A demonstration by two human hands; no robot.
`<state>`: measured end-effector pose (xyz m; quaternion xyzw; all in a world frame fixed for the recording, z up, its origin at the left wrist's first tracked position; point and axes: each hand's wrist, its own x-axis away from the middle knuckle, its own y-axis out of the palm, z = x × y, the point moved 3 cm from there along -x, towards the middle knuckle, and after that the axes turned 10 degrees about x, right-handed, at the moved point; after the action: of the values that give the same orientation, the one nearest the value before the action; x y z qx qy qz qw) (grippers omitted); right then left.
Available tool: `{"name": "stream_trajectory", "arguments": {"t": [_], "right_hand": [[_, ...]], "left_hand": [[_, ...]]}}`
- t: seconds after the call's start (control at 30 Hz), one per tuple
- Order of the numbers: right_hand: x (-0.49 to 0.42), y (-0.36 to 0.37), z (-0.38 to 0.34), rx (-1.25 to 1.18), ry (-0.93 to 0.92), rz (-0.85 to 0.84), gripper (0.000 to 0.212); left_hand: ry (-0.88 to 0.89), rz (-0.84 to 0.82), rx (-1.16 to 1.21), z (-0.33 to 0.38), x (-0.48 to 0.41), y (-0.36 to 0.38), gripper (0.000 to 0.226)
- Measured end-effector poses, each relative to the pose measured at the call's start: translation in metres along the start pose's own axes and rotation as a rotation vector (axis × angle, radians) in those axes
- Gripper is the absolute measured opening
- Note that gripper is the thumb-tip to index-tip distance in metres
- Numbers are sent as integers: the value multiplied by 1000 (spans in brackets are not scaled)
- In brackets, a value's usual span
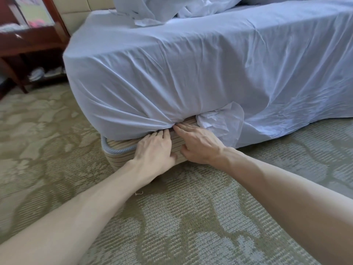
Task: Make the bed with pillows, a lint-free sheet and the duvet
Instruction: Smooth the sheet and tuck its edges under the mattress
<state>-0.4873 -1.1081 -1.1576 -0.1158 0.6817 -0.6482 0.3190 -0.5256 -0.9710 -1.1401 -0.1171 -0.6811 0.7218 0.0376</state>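
so, sheet [191, 64]: pale blue, drawn over the top and side of the bed, gathered into a tight pucker at the near lower corner
loose flap [223, 121]: a crumpled fold of the same cloth hanging just right of the pucker
left hand [154, 148]: fingers straight and together, flat against the striped bed base [118, 155], tips pushed up under the sheet's lower edge
right hand [198, 144]: fingers straight, slightly spread, tips touching the gathered cloth; thumb apart, lying on the base
hands: side by side, nearly touching, neither curled round anything
crumpled bedding [152, 6]: blue heap on the far top of the bed; whether it is the duvet i cannot tell
carpet [172, 217]: green patterned, under both forearms
nightstand [28, 41]: dark wood, left of the bed
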Motion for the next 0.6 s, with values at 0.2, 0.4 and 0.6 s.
{"name": "stream_trajectory", "arguments": {"t": [0.2, 0.4, 0.6], "right_hand": [[-7, 11, -8, -23, 70, 224, 40], [-12, 19, -9, -64, 41, 186, 40], [-28, 5, -13, 46, 75, -37, 45]], "left_hand": [[202, 113, -60, -14, 16, -2, 80], [182, 95, -163, -1, 5, 9, 79], [95, -1, -45, -23, 3, 11, 94]]}}
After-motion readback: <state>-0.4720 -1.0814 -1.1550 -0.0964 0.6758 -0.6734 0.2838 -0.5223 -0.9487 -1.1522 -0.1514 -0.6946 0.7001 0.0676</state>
